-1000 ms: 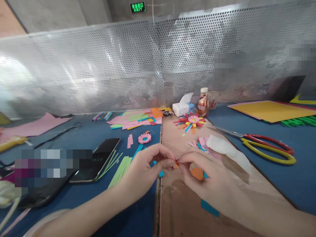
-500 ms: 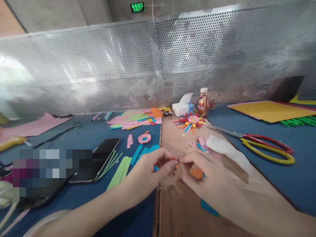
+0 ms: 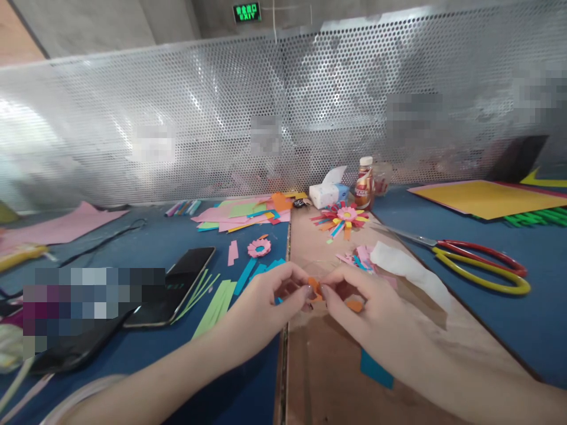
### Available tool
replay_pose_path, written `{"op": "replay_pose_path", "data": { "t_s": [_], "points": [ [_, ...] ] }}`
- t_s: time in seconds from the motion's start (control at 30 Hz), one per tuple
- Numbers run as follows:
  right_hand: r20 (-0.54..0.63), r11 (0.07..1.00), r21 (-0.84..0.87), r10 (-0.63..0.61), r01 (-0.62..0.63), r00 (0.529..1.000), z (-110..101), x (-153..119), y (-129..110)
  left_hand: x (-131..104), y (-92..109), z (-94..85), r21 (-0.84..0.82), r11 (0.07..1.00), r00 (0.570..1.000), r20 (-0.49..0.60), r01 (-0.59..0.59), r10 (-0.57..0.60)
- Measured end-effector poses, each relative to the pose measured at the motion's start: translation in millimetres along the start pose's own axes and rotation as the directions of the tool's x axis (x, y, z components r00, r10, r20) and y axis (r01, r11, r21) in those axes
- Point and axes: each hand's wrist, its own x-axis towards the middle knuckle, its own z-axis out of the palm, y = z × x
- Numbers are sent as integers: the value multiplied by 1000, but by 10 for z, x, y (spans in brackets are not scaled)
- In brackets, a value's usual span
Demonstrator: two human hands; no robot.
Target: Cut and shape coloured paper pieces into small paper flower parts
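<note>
Between the fingertips of my left hand (image 3: 277, 304) and my right hand (image 3: 361, 301) is a small piece of orange paper (image 3: 315, 287). Both hands pinch it, thumbs and forefingers almost meeting over the brown board. Another bit of orange paper (image 3: 355, 304) shows beneath my right fingers, partly covered. Beyond my left hand lie blue paper strips (image 3: 246, 276) and a ring-shaped pink paper flower (image 3: 259, 248). A multicoloured paper flower (image 3: 344, 217) with a pink centre rests farther back on the board. Blue paper (image 3: 375, 368) pokes out below my right wrist.
Scissors (image 3: 478, 265) with red and yellow handles lie right, near a crumpled white tissue (image 3: 410, 271). Left are green paper strips (image 3: 217, 307) and a phone (image 3: 172, 289). A tissue box (image 3: 328, 195) and a bottle (image 3: 364, 184) stand before the perforated metal screen (image 3: 212, 130).
The orange paper between my fingertips has turned, showing a broader face where a thin edge showed before. My fingers have shifted slightly; the things on the table stay put.
</note>
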Motion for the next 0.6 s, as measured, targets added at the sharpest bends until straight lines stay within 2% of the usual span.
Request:
{"op": "replay_pose_path", "data": {
  "t_s": [0.1, 0.33, 0.6],
  "points": [
    [58, 997, 45, 56, -59, 997, 5, 15, 8, 15, -13, 0, -37, 999, 1000, 10, -8, 8],
    [194, 987, 116, 88, -112, 977, 3, 48, 46, 22, -47, -8, -123, 992, 1000, 23, -16, 19],
    [229, 986, 111, 98, -126, 969, -3, 44, 38, 25, -50, -13, -121, 993, 1000, 29, -8, 11]
  ]
}}
